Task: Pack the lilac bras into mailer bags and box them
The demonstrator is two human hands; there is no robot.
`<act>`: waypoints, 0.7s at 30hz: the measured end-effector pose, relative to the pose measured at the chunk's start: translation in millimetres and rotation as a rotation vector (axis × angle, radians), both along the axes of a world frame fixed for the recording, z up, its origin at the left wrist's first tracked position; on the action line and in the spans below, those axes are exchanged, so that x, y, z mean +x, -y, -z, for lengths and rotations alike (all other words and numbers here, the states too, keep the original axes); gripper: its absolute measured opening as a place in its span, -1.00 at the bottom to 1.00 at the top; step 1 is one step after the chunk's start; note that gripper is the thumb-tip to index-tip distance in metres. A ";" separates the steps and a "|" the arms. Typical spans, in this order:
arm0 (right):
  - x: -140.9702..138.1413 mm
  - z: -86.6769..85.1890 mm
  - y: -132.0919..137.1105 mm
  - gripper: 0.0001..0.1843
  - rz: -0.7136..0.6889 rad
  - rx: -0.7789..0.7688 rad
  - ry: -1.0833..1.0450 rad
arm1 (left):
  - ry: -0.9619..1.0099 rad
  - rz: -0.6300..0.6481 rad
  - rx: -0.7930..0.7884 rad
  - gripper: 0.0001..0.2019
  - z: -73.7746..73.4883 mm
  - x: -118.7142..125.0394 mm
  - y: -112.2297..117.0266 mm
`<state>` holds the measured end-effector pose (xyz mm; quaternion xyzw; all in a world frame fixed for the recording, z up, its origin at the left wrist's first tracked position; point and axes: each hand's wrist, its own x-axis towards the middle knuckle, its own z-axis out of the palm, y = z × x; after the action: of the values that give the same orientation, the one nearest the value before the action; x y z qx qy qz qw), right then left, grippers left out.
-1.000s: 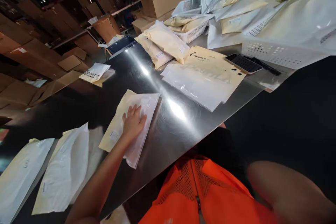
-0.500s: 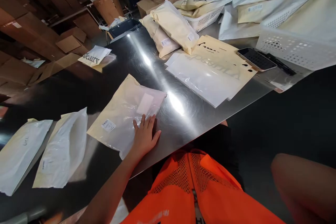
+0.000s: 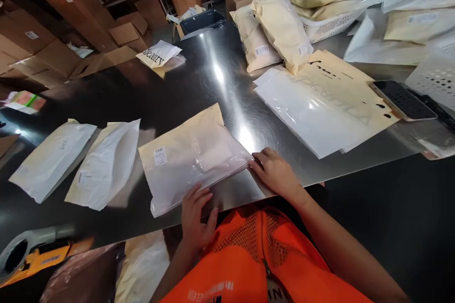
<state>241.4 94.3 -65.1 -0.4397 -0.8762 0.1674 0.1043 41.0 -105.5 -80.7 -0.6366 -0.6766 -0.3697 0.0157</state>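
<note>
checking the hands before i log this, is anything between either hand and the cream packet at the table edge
Nothing visible is. The left hand rests on the near edge of the cream packet, and the right hand touches its right corner, on the steel table.

The left hand (image 3: 196,215) lies palm down, its fingers (image 3: 199,195) spread loosely and pointing away from the body, flat rather than curled around anything. Its bare forearm runs back and down toward the torso. The right hand (image 3: 276,173) sits just to the right of the left fingers and slightly farther forward, also palm down, with its fingers (image 3: 259,163) bent lightly and pointing leftward, tips pressed down. The right forearm, bare, stretches back to the lower right. The two hands are near each other but apart.
</note>
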 end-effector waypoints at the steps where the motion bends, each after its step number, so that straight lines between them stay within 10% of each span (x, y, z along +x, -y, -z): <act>1: -6.1 1.1 1.7 -0.62 0.023 -0.066 0.042 | 0.072 0.007 0.024 -0.78 -2.1 8.3 1.5; 3: -13.5 1.2 5.8 -0.66 0.046 -0.207 0.032 | 0.346 0.058 -0.081 -0.90 -4.6 27.6 -1.2; 9: -7.5 -4.0 28.9 -0.55 0.018 -0.777 -0.355 | 1.643 0.134 -0.721 -0.43 0.3 76.1 -43.8; 15: -4.0 9.7 63.9 -0.57 0.081 -1.143 -0.700 | 1.869 -0.044 -0.617 -0.42 -4.8 98.1 -72.3; 21: 12.8 20.0 38.6 -0.52 0.456 -0.931 -1.019 | 1.882 -0.362 -0.323 -0.64 -14.0 58.9 -54.2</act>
<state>254.2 55.7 -85.1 -0.4777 -0.4432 0.6811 0.3338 99.9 -51.3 -66.8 0.0389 -0.5428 -0.6222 -0.5628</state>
